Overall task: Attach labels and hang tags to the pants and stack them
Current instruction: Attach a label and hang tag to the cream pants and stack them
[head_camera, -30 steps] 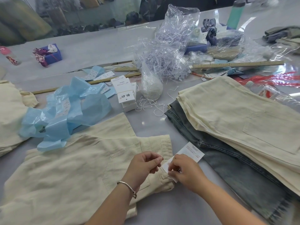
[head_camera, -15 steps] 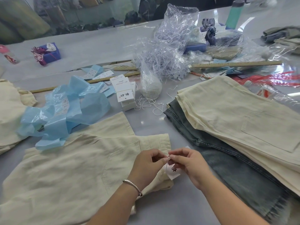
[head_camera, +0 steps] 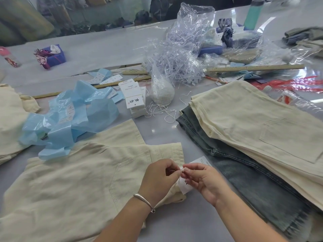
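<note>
Left hand [head_camera: 160, 179] and right hand [head_camera: 203, 182] are held fingertip to fingertip over the waistband corner of the cream pants [head_camera: 73, 186] laid flat near left. Something small and white is pinched between them at the meeting point; too small to tell whether it is string or a fastener. Both hands' fingers are curled tight on it. The hang tag [head_camera: 185, 185] is mostly hidden under the right hand: a white corner with part of a black character shows below the fingers, and a second printed card edge [head_camera: 201, 161] is seen just beyond them. How the tag joins the pants cannot be made out.

Versus a second ago: the tag was then lying flat and mostly exposed, right of the hands; now it is folded under the right hand, and the hands have been raised and brought together.

Stack of cream pants over jeans [head_camera: 244, 172] lies right, cut off by the frame edge. Spare tags [head_camera: 135, 100] sit far centre, beside loose strings [head_camera: 162, 112].
</note>
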A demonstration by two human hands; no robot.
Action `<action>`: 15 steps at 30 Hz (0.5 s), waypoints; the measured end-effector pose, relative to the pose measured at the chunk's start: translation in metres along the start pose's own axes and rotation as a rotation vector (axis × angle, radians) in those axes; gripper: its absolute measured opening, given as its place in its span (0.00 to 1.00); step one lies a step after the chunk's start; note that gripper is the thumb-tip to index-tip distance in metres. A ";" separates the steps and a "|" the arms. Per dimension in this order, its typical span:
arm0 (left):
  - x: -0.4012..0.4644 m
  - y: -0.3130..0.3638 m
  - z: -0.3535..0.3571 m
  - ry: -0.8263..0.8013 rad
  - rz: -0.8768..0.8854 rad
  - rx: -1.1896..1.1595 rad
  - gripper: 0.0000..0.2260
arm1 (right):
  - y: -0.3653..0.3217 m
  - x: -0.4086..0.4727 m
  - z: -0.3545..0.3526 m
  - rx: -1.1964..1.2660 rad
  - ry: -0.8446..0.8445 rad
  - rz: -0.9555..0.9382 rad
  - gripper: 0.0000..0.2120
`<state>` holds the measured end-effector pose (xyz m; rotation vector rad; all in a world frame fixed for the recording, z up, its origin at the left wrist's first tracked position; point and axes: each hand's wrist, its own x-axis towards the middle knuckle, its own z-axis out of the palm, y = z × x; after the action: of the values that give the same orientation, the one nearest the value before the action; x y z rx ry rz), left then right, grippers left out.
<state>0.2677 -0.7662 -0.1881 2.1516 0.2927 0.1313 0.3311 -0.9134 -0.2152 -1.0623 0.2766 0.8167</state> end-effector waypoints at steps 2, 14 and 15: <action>-0.001 0.001 0.000 0.002 0.006 0.009 0.04 | 0.000 0.000 0.000 -0.031 0.005 -0.019 0.13; -0.001 0.006 0.001 0.022 0.017 0.048 0.05 | 0.002 -0.003 0.002 -0.082 0.020 -0.146 0.08; 0.000 0.006 0.000 0.011 0.008 0.045 0.05 | 0.001 -0.003 0.001 -0.047 0.008 -0.126 0.09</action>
<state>0.2683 -0.7697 -0.1833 2.1973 0.2959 0.1427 0.3279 -0.9132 -0.2139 -1.1161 0.1954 0.7090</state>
